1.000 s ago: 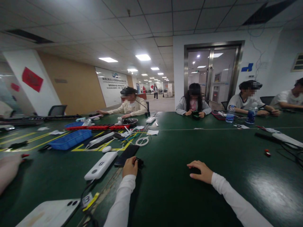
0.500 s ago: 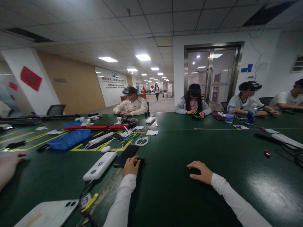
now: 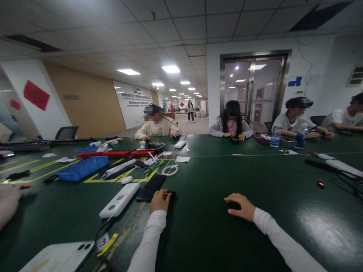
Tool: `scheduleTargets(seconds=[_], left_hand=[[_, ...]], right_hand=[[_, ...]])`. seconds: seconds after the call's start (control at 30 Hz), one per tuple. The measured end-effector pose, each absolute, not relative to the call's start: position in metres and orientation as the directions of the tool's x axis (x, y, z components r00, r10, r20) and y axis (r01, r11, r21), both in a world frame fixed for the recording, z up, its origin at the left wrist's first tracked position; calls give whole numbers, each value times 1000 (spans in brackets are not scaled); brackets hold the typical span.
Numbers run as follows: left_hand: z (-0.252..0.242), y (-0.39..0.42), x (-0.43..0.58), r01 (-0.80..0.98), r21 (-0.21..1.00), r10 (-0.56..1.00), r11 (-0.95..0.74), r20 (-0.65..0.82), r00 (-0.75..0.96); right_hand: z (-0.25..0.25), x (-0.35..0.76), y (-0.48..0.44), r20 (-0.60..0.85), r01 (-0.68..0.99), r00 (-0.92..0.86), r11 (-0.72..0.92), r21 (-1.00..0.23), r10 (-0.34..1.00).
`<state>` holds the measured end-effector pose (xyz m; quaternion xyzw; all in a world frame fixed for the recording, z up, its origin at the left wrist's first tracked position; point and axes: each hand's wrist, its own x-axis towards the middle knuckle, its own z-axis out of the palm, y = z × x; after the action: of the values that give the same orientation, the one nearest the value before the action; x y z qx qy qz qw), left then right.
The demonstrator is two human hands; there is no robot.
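My left hand (image 3: 159, 201) is closed around a small black object (image 3: 171, 196), partly hidden by the fingers, just above or on the green table (image 3: 204, 230); its kind does not show. Beside that hand, on its left, lies a flat black phone-like slab (image 3: 151, 187). Further left is a white power bank (image 3: 119, 200) with a cable at its near end. My right hand (image 3: 241, 206) rests at the right with thumb and fingers apart, holding nothing.
At the left stand a blue tray (image 3: 82, 168), a white coiled cable (image 3: 169, 170) and tangled wires. A white phone (image 3: 58, 257) lies near left. A small red item (image 3: 320, 183) and bottles (image 3: 275, 137) are on the right. A co-worker's hand (image 3: 10, 204) reaches in at far left. Several people sit opposite.
My left hand has shifted slightly to the right with the black object. My right hand has hardly moved. The seated person opposite at left has turned and spread a hand.
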<state>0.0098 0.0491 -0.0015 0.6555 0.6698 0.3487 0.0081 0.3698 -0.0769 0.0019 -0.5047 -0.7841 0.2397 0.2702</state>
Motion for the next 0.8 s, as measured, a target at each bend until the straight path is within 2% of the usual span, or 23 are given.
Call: scheduleTargets(seconds=[0.17,0.27,0.4,0.53,0.8], left_hand=[[-5,33,61,800,495,889,-339,446,100],[-9,15,107,665,531,837,-525,464,289],[-12,-9,163,452,596,746,-664,484,457],[-11,-21,192,386,600,701,-701,477,531],[-7,-18,194,333,712,764,-618,446,466]], right_hand=[[-1,368,-72,163,685,-330,355,-637,930],[-5,367,-66,144,707,-313,331,-624,939],[-3,368,-65,200,707,-324,377,-598,925],[0,370,-65,222,713,-338,403,-573,914],[-6,371,-56,219,720,-341,404,-564,914]])
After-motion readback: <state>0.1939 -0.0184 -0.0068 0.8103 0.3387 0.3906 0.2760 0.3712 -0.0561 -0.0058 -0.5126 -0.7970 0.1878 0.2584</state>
